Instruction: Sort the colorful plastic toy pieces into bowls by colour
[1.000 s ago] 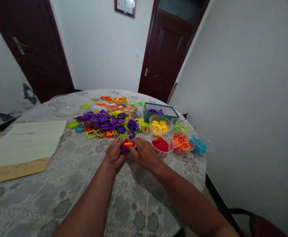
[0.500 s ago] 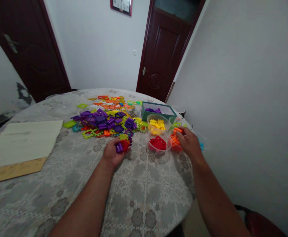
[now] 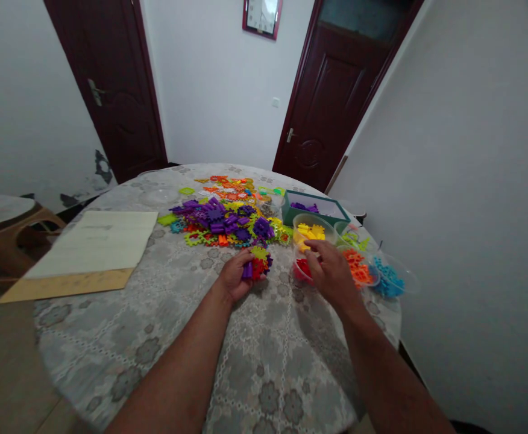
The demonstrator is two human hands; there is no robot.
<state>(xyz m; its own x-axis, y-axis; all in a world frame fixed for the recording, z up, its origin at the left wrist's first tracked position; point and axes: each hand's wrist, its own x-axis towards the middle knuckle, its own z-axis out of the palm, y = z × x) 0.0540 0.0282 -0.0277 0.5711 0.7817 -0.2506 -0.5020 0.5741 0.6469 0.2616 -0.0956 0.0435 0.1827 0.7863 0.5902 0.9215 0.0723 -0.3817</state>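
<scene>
My left hand (image 3: 238,278) is closed around several plastic gear toy pieces (image 3: 260,263), yellow-green, red and purple, held above the tablecloth. My right hand (image 3: 331,271) is over the clear bowl of red pieces (image 3: 303,271), fingertips close to the clear bowl of yellow pieces (image 3: 310,232). Its thumb and index finger look slightly apart, and I see no piece between them. To the right of that hand sit a bowl of orange pieces (image 3: 358,267) and a bowl of blue pieces (image 3: 388,278). The hand hides part of the red bowl.
A mixed pile of gear pieces (image 3: 219,220), mostly purple on top, lies mid-table. Behind the bowls stands a green box (image 3: 316,208) with purple pieces inside. A paper sheet (image 3: 99,241) on cardboard lies at left, and a wooden stool (image 3: 20,235) stands beyond the table.
My right hand has moved left from the orange bowl to over the red one; the orange piece it held is no longer in its fingers. The camera view has turned left.
</scene>
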